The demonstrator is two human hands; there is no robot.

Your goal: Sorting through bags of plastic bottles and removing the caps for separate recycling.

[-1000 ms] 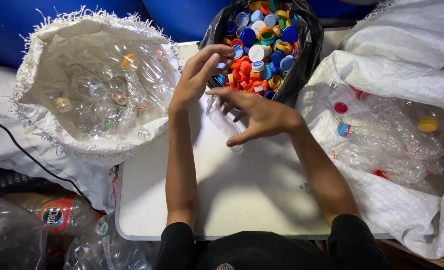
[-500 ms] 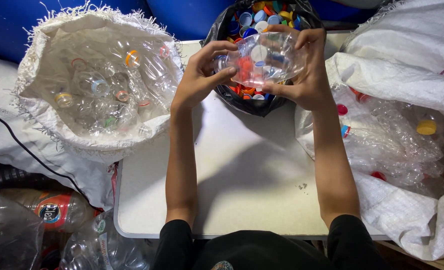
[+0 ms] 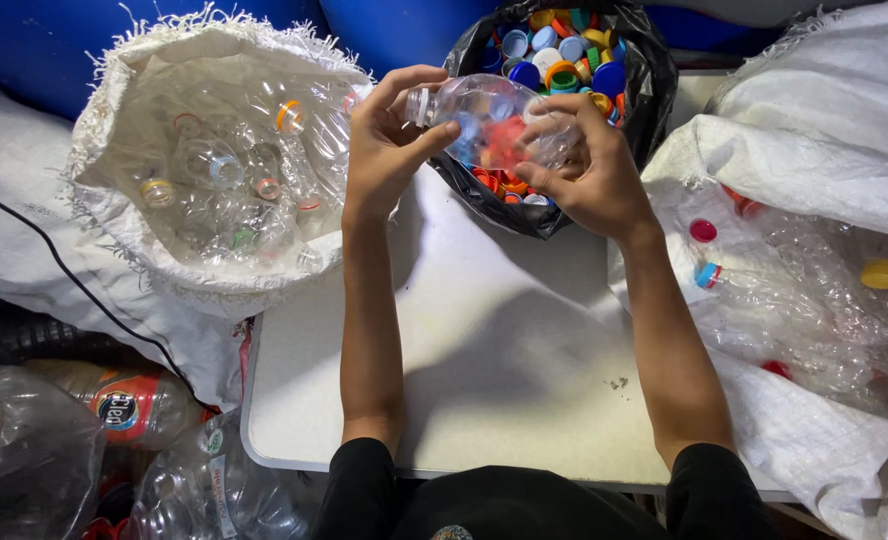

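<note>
Tilted leftward now, clear crumpled bottle (image 3: 494, 120) lies uncapped.

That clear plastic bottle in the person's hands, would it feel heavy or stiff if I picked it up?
Probably very light: the clear bottle looks empty, and the coloured caps show through it. Likely thin and easily dented, like the crumpled bottles in the white sack. Being round, it might roll on the white table. Both the left hand and right hand grip it.
</note>
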